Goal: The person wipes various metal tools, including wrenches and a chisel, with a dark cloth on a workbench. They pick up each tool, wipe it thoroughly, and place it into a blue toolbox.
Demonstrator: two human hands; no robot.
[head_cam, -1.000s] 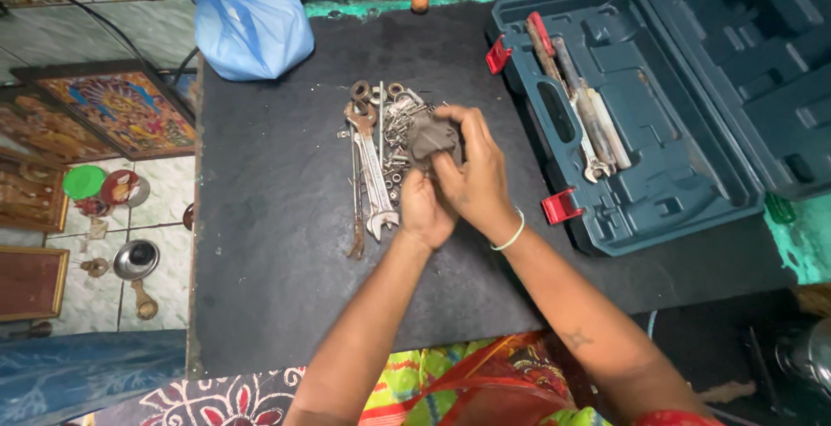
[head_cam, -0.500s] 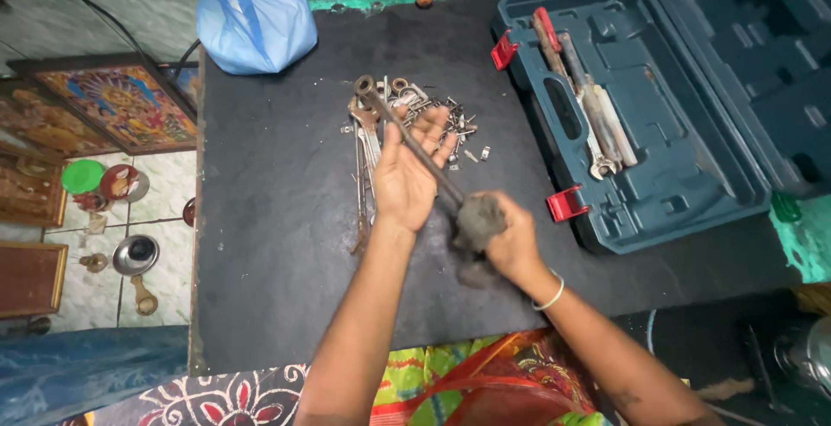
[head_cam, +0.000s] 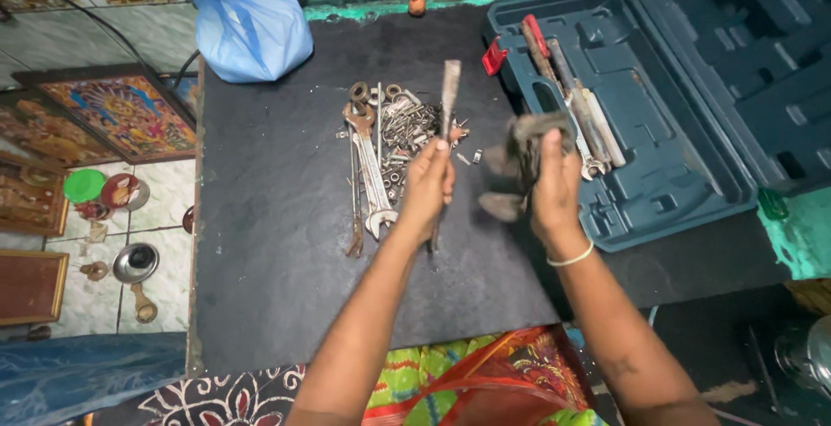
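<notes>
My left hand [head_cam: 427,185] grips a long flat metal tool [head_cam: 449,90], perhaps a chisel or file, and holds it upright over the black mat [head_cam: 260,244]. My right hand [head_cam: 554,182] is closed on a dark grey rag [head_cam: 518,164], blurred with motion, just right of the tool and beside the case's left wall. Under and left of the left hand lies a pile of wrenches [head_cam: 372,166], nuts and bolts [head_cam: 407,123].
An open blue-green tool case [head_cam: 692,183] with several tools in it [head_cam: 571,106] stands at the right, its red latch [head_cam: 494,55] facing the pile. A blue plastic bag [head_cam: 251,28] sits at the mat's far left corner. Framed pictures and small vessels lie on the floor at left.
The left hand has lifted the long metal tool more upright. The right hand with the rag has risen from the mat's near side toward the case.
</notes>
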